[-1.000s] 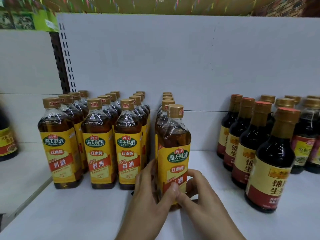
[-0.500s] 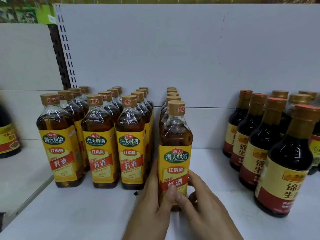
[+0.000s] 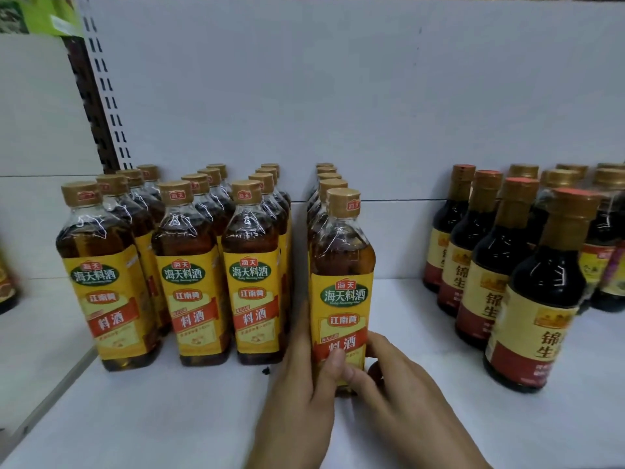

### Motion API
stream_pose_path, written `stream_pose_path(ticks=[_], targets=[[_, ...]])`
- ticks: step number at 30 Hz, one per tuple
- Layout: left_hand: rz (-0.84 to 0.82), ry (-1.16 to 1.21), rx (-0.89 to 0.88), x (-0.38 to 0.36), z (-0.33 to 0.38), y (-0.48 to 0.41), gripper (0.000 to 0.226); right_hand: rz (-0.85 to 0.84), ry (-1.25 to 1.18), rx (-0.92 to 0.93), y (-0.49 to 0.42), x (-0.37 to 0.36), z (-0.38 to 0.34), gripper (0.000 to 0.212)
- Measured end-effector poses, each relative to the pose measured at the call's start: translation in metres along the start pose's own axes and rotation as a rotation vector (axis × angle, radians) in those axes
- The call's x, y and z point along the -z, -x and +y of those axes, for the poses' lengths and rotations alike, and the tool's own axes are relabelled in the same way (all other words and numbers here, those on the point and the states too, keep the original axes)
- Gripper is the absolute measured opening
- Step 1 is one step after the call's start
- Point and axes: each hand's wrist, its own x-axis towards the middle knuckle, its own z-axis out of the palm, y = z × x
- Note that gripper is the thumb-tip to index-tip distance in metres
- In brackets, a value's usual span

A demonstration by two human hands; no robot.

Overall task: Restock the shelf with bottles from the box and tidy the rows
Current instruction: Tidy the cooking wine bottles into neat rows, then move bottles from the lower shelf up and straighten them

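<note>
Here is the front bottle (image 3: 341, 282), upright on the white shelf (image 3: 169, 418) at the head of the fourth row (image 3: 326, 179): clear plastic, amber liquid up to the shoulder, a gold cap with a small red mark, and a yellow label with a green oval and a red band, facing straight out. The left hand (image 3: 301, 401) holds its lower left side with the thumb across the bottom of the label. The right hand (image 3: 406, 394) cups the lower right side, its fingers (image 3: 378, 343) curled against the label, so both hands grip the base. To the left stand three rows (image 3: 184, 282) of the same bottles, a narrow gap between them and this one. Well off to the right is a cluster of dark bottles (image 3: 541, 316) with red-topped caps. Compared with a second ago, the bottle stands straighter and its label has turned square to the front. The hands stay low on it, in much the same clasp, and the neighbouring rows have not shifted.
</note>
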Motion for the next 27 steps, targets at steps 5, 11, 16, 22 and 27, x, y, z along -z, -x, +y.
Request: stream_pose_path(ticks=[5,11,16,22,27], targets=[[-0.029,0.013,0.000,0.003,0.006,0.003,0.066,0.015,0.025,0.006,0.003,-0.002,0.001,0.039],[-0.049,0.001,0.010,0.004,0.012,0.004,0.069,0.038,0.036,0.011,0.005,-0.001,0.000,0.038],[-0.046,-0.022,-0.033,0.007,0.014,0.006,0.071,0.050,0.041,0.007,0.009,-0.001,-0.003,0.032],[-0.059,0.023,0.006,0.009,0.016,0.005,0.071,0.056,0.040,0.020,0.013,0.000,-0.010,0.030],[0.079,0.025,-0.004,0.008,0.022,0.013,0.051,0.034,0.051,0.009,0.015,0.003,-0.012,0.035]])
